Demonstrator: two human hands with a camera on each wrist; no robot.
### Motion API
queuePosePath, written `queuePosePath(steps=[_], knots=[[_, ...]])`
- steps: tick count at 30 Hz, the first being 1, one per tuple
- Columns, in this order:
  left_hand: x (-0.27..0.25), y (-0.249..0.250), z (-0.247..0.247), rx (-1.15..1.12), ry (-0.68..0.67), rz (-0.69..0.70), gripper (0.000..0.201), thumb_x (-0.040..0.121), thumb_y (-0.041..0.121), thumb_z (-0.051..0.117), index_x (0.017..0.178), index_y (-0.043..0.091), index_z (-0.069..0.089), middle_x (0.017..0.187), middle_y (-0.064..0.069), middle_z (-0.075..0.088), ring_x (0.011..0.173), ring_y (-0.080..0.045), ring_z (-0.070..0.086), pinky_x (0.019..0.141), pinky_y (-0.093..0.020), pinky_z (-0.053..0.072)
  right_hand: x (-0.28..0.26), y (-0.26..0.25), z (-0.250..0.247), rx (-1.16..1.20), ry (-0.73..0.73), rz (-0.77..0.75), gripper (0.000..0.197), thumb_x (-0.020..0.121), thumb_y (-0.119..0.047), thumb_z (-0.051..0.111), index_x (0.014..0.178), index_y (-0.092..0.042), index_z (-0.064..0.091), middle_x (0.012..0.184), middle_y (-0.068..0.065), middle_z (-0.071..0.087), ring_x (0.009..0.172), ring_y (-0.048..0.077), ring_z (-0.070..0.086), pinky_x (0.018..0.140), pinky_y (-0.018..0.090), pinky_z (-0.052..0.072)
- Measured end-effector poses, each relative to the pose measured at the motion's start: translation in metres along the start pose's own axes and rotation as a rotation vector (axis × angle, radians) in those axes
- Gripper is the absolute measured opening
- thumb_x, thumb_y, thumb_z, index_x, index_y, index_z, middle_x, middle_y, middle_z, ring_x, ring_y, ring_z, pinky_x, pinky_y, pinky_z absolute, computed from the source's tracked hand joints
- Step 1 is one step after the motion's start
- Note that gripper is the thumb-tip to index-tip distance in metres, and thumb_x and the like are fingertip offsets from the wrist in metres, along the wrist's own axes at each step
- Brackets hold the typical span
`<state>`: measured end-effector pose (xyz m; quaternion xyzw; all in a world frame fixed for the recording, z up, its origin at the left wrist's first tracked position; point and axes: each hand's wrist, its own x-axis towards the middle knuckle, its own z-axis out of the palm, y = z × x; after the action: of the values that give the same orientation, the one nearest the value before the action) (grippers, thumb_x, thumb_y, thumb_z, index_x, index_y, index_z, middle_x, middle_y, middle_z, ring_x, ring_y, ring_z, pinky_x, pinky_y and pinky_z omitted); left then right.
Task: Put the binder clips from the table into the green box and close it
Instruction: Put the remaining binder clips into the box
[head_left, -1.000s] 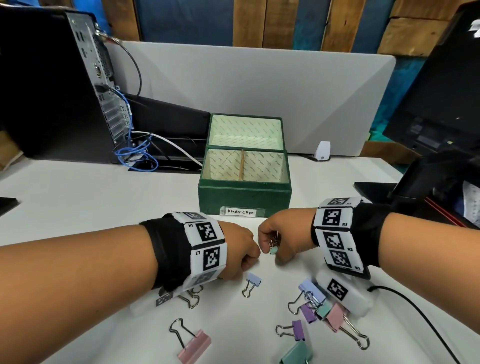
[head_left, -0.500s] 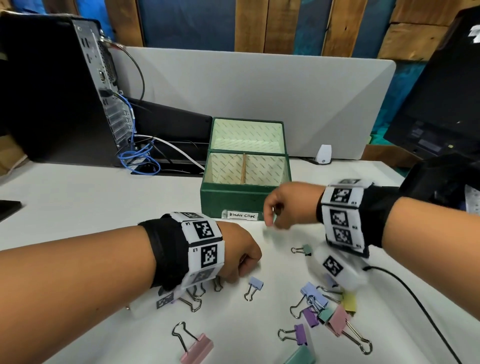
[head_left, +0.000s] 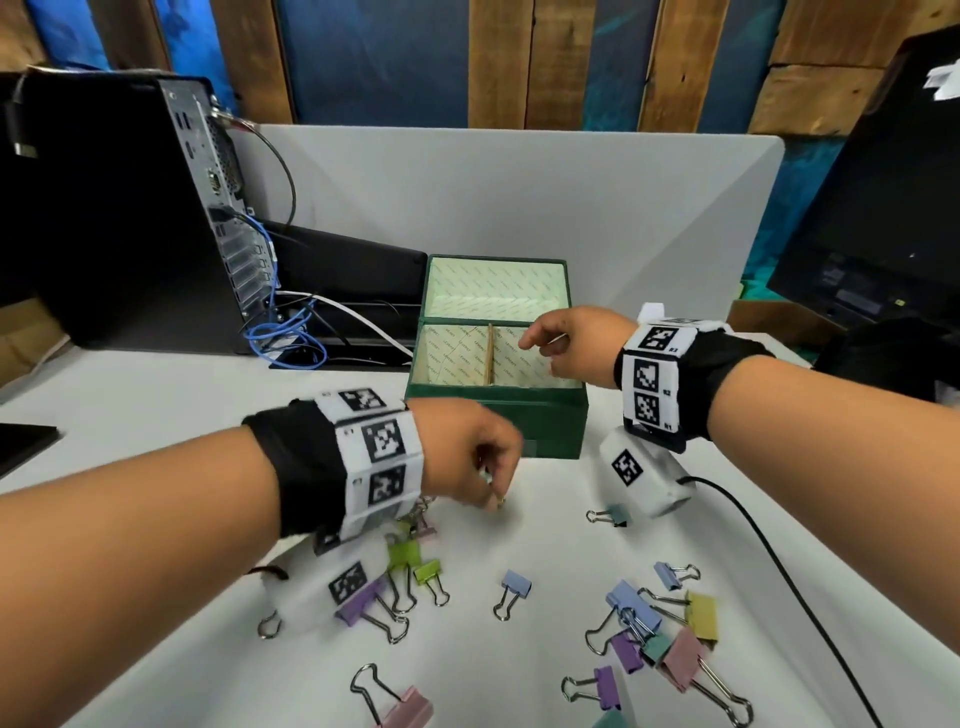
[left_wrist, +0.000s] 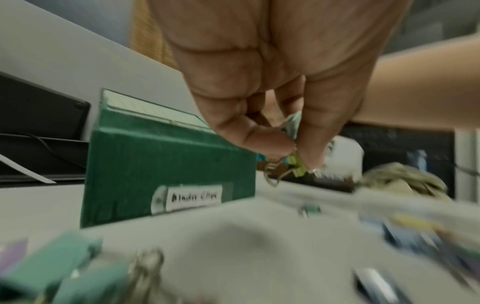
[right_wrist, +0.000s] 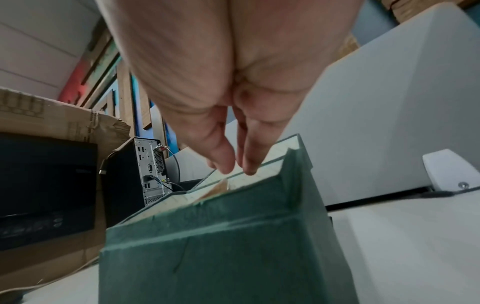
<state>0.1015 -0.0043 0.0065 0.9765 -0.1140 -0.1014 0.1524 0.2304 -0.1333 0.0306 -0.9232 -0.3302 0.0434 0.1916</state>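
While poised above the right compartment of the green box (head_left: 498, 415), right hand (head_left: 571, 343) reaches in from the right, palm down, fingers (right_wrist: 249, 162) straight and close together, pointing down past the rim; loose, nothing held. Left hand (head_left: 467, 457) held lower, in front of the box's near wall, knuckles up, forearm coming in from the left. Thumb and fingertips (left_wrist: 270, 142) pinched on small binder clips (left_wrist: 293, 164), one yellow-green, a pale one tucked higher in the grip, wire handles dangling; exact count cannot be told through the blur. Box open on the white table (head_left: 156, 415), lid (head_left: 493, 286) tipped back, wooden divider (head_left: 489, 353) splitting the inside, both halves showing only patterned lining. Many more clips (head_left: 649, 623) scattered on the table nearer the person: purple, pink, blue, yellow, teal. Label (left_wrist: 193, 196) reading "Binder Clips" stuck on the front wall.
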Motion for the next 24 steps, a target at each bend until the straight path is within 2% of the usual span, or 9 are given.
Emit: queuePosePath(steps=[3,5,7,11,13,16,18,22,24], knots=[[0.011,-0.005,-0.02,-0.093,0.158,-0.061,0.011,0.077,0.023,0.072,0.073,0.026,0.062,0.065,0.015,0.057,0.051,0.01,0.048,0.056,-0.005,0.041,-0.01,0.011,-0.005,0.076,0.037,-0.021,0.03,0.086,-0.001,0.054,0.106,-0.022,0.064,0.102,-0.004,0.058,0.111,0.014,0.059,0.08,0.021,0.043],[0.022,-0.008,-0.035,-0.157,0.283,-0.094,0.011,0.075,0.024,0.074,0.074,0.025,0.063,0.069,0.013,0.059,0.057,0.003,0.05,0.066,-0.017,0.047,-0.02,0.019,-0.008,0.074,0.079,-0.044,0.025,0.087,-0.004,0.054,0.096,-0.025,0.064,0.097,-0.007,0.06,0.102,0.014,0.061,0.075,0.019,0.042],[0.035,-0.01,-0.049,-0.197,0.404,-0.106,0.012,0.074,0.022,0.075,0.074,0.023,0.063,0.07,0.011,0.058,0.059,-0.002,0.048,0.066,-0.021,0.046,-0.031,0.026,-0.01,0.045,0.11,-0.053,0.022,0.086,-0.008,0.056,0.088,-0.029,0.063,0.09,-0.012,0.06,0.09,0.012,0.06,0.07,0.016,0.042],[0.063,-0.012,-0.064,-0.201,0.573,-0.133,0.011,0.074,0.021,0.075,0.08,0.022,0.066,0.068,0.011,0.056,0.059,-0.003,0.048,0.057,-0.015,0.04,-0.052,0.038,-0.006,-0.106,-0.065,-0.056,0.019,0.086,-0.012,0.057,0.09,-0.028,0.064,0.084,-0.015,0.058,0.074,0.005,0.052,0.065,0.012,0.039],[0.075,-0.013,-0.064,-0.192,0.574,-0.155,0.014,0.075,0.021,0.075,0.087,0.022,0.068,0.074,0.01,0.058,0.068,-0.007,0.053,0.06,-0.018,0.042,-0.059,0.044,-0.002,-0.2,-0.207,-0.05,0.019,0.086,-0.015,0.059,0.099,-0.027,0.065,0.089,-0.013,0.059,0.072,0.001,0.05,0.066,0.015,0.039],[0.086,-0.015,-0.059,-0.199,0.502,-0.177,0.027,0.079,0.019,0.072,0.105,0.022,0.067,0.096,0.005,0.064,0.092,-0.015,0.062,0.082,-0.023,0.046,-0.063,0.051,0.005,-0.265,-0.36,-0.02,0.025,0.086,-0.02,0.062,0.109,-0.028,0.064,0.1,-0.01,0.06,0.077,0.002,0.052,0.065,0.01,0.038],[0.086,-0.015,-0.053,-0.218,0.474,-0.18,0.032,0.08,0.019,0.071,0.111,0.023,0.065,0.106,0.003,0.066,0.1,-0.017,0.063,0.088,-0.025,0.046,-0.065,0.054,0.009,-0.247,-0.407,0.0,0.03,0.083,-0.023,0.065,0.112,-0.032,0.062,0.108,-0.009,0.061,0.082,0.005,0.054,0.067,0.011,0.039],[0.065,-0.002,-0.042,-0.188,0.398,-0.107,0.022,0.078,0.026,0.072,0.099,0.029,0.067,0.096,0.009,0.067,0.093,-0.014,0.065,0.084,-0.027,0.051,-0.071,0.052,0.016,-0.222,-0.523,-0.035,0.042,0.078,-0.029,0.072,0.116,-0.042,0.059,0.114,-0.011,0.058,0.087,0.007,0.055,0.082,0.02,0.044],[0.048,0.01,-0.034,-0.097,0.236,-0.048,0.021,0.078,0.03,0.071,0.098,0.033,0.066,0.091,0.012,0.066,0.084,-0.006,0.063,0.076,-0.016,0.048,-0.074,0.05,0.019,-0.247,-0.597,-0.063,0.047,0.077,-0.03,0.072,0.119,-0.045,0.056,0.116,-0.011,0.055,0.093,0.009,0.054,0.088,0.023,0.045]])
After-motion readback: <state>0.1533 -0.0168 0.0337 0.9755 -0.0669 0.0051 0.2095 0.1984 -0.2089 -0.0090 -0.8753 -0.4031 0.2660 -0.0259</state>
